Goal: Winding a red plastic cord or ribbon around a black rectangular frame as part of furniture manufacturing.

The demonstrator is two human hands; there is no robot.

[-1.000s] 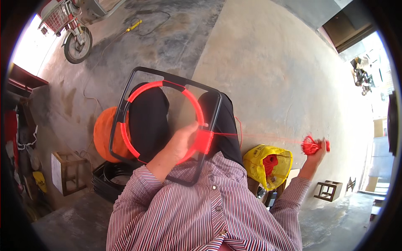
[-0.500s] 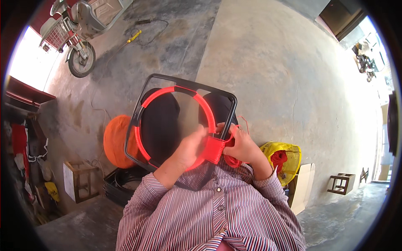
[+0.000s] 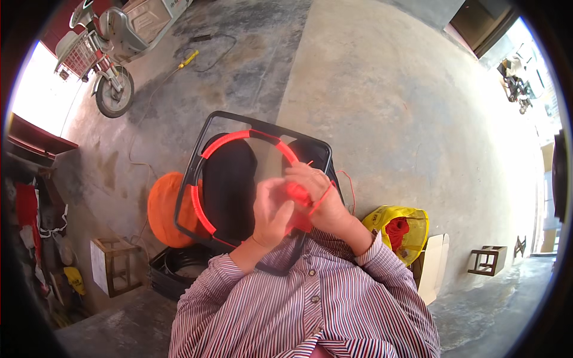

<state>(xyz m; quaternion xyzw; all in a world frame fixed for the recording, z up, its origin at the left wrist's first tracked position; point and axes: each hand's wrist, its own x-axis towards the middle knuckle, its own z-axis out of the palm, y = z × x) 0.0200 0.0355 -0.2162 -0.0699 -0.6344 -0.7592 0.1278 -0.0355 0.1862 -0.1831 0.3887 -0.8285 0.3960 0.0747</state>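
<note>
The right hand (image 3: 325,203) has come back from far right to mid-frame, and both hands' fingers now pinch red string (image 3: 319,200) against the black frame (image 3: 197,173), left hand (image 3: 271,215) beside it.

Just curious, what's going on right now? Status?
Both hands, left and right, on red cord. Cord at red-wrapped ring in black frame. Nothing blocking.

A black, rounded-square metal frame (image 3: 197,173) stands tilted on the person's lap. Inside it sits a ring (image 3: 206,152) partly wrapped in bright red cord (image 3: 327,192); a loose red strand trails off near its right edge.
</note>
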